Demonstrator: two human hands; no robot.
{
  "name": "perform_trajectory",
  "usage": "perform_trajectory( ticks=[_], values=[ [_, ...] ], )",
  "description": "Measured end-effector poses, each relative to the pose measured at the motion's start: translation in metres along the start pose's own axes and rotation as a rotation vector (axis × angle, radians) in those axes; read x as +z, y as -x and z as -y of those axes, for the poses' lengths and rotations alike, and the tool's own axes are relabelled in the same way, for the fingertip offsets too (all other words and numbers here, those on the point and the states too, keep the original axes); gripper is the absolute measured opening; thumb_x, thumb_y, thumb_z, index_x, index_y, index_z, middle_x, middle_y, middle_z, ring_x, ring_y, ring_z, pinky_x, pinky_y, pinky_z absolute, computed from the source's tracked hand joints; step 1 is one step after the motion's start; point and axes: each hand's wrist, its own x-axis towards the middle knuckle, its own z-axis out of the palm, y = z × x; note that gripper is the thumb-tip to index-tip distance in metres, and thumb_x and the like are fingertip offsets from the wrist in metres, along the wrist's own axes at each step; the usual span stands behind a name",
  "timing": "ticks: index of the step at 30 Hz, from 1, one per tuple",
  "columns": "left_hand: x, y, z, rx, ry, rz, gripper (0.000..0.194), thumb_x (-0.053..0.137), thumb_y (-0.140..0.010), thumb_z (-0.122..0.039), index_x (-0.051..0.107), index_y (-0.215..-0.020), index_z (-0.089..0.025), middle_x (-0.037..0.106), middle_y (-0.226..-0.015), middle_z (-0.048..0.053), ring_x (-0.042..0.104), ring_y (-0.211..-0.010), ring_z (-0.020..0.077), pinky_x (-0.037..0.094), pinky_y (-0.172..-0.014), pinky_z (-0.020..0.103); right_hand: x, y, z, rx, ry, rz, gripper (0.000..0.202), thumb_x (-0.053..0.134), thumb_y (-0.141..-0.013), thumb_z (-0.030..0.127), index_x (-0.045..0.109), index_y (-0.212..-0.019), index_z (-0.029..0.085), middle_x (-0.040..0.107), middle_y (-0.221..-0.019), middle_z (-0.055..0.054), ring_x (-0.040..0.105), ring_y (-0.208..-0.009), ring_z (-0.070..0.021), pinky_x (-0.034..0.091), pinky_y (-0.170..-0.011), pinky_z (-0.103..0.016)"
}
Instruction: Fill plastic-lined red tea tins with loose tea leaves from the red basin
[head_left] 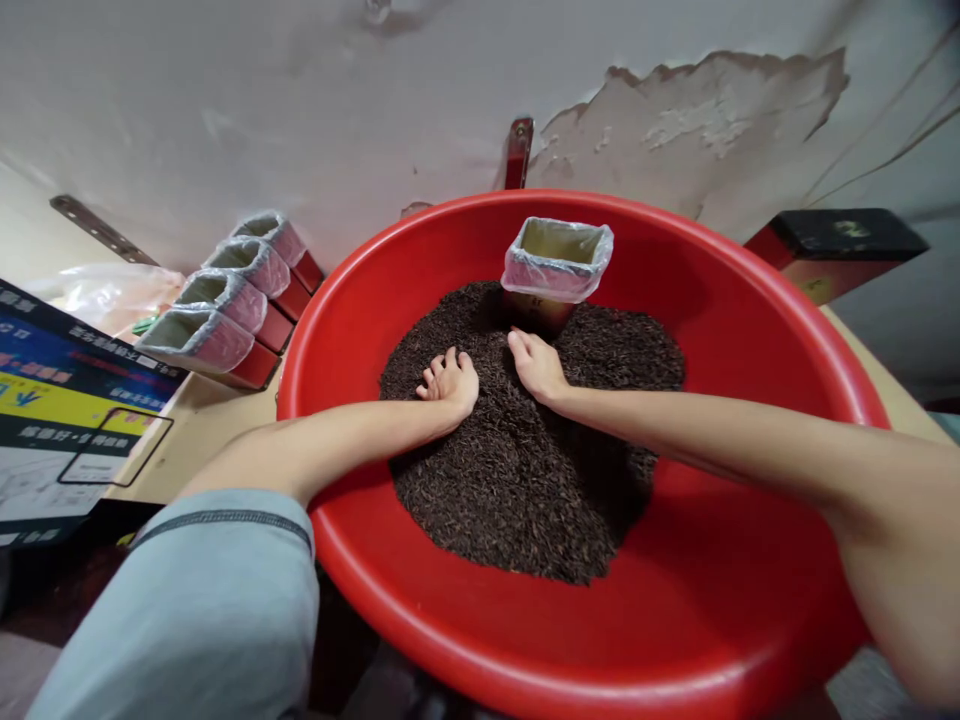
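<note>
A heap of dark, dry loose tea leaves (517,470) lies in a large red basin (720,590). My left hand (451,385) rests on the heap, palm turned inward, with its fingers spread. Close by on the right, my right hand (537,368) is curled against the leaves below the tin. Its fingers are bent together, and whatever they hold is hidden. Just beyond my hands, a tin lined with a clear plastic bag (557,262) stands in the leaves, its mouth open upward.
Several red tins with plastic liners (199,335) stand in a row left of the basin. A printed carton (60,400) is at far left. Behind right sits a dark-lidded tin (836,250). The peeling wall (315,90) rises close behind the basin.
</note>
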Motion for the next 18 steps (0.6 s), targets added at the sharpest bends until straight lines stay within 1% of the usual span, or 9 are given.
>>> perform_trajectory(
  ticks=[2, 5, 7, 9, 12, 14, 16, 18],
  values=[
    [-0.001, 0.0, -0.003, -0.011, 0.044, -0.002, 0.063, 0.019, -0.105, -0.048, 0.049, -0.159, -0.032, 0.045, -0.169, 0.007, 0.043, -0.152, 0.0343, 0.032, -0.123, 0.06, 0.009, 0.004, 0.008, 0.038, -0.077, -0.029, 0.057, 0.032, -0.108, 0.05, 0.073, -0.136, 0.021, 0.072, -0.141, -0.012, 0.065, -0.134, -0.0283, 0.044, -0.121, -0.048],
    [-0.004, -0.002, -0.005, -0.058, 0.127, 0.01, 0.061, 0.022, -0.105, -0.048, 0.053, -0.155, -0.033, 0.051, -0.165, 0.007, 0.046, -0.151, 0.0349, 0.036, -0.123, 0.058, 0.022, 0.01, 0.019, 0.061, -0.203, -0.028, 0.054, 0.037, -0.106, 0.05, 0.074, -0.134, 0.022, 0.071, -0.142, -0.01, 0.063, -0.137, -0.0258, 0.043, -0.122, -0.045],
    [-0.004, -0.003, -0.007, -0.076, 0.218, 0.013, 0.06, 0.025, -0.105, -0.05, 0.057, -0.152, -0.03, 0.058, -0.159, 0.008, 0.052, -0.148, 0.0339, 0.04, -0.121, 0.053, 0.029, 0.013, 0.024, 0.081, -0.308, -0.034, 0.051, 0.042, -0.104, 0.051, 0.075, -0.131, 0.022, 0.071, -0.142, -0.009, 0.064, -0.136, -0.0249, 0.043, -0.122, -0.043],
    [-0.002, -0.002, -0.012, -0.058, 0.348, 0.018, 0.057, 0.027, -0.106, -0.05, 0.06, -0.148, -0.028, 0.064, -0.152, 0.007, 0.059, -0.142, 0.0306, 0.046, -0.118, 0.045, 0.033, 0.012, 0.026, 0.16, -0.425, -0.065, 0.049, 0.045, -0.101, 0.053, 0.077, -0.122, 0.022, 0.076, -0.134, -0.008, 0.069, -0.127, -0.0255, 0.048, -0.117, -0.044],
    [0.002, 0.002, -0.024, -0.017, 0.53, 0.022, 0.052, 0.033, -0.106, -0.048, 0.063, -0.143, -0.027, 0.071, -0.144, 0.004, 0.066, -0.133, 0.0261, 0.051, -0.113, 0.037, 0.03, 0.009, 0.027, 0.344, -0.593, -0.124, 0.049, 0.047, -0.094, 0.058, 0.078, -0.105, 0.02, 0.081, -0.112, -0.007, 0.074, -0.105, -0.0251, 0.057, -0.102, -0.042],
    [0.002, 0.005, -0.032, -0.017, 0.596, 0.025, 0.048, 0.037, -0.106, -0.045, 0.066, -0.139, -0.025, 0.073, -0.141, 0.004, 0.067, -0.13, 0.025, 0.051, -0.113, 0.035, 0.025, 0.009, 0.029, 0.418, -0.674, -0.154, 0.048, 0.049, -0.091, 0.059, 0.076, -0.098, 0.02, 0.08, -0.101, -0.006, 0.073, -0.095, -0.0237, 0.059, -0.093, -0.039],
    [-0.001, 0.005, -0.038, -0.02, 0.624, 0.02, 0.046, 0.04, -0.105, -0.043, 0.068, -0.136, -0.024, 0.073, -0.14, 0.004, 0.067, -0.129, 0.0248, 0.051, -0.113, 0.035, 0.018, 0.009, 0.035, 0.422, -0.723, -0.181, 0.046, 0.051, -0.089, 0.059, 0.075, -0.097, 0.02, 0.079, -0.097, -0.005, 0.072, -0.091, -0.0228, 0.059, -0.088, -0.037],
    [-0.008, 0.001, -0.044, 0.012, 0.631, 0.0, 0.045, 0.04, -0.106, -0.043, 0.069, -0.135, -0.026, 0.073, -0.14, 0.004, 0.068, -0.129, 0.0246, 0.052, -0.112, 0.036, 0.01, 0.003, 0.044, 0.387, -0.757, -0.202, 0.046, 0.053, -0.088, 0.059, 0.075, -0.098, 0.02, 0.078, -0.096, -0.005, 0.071, -0.09, -0.022, 0.059, -0.087, -0.036]
  ],
)
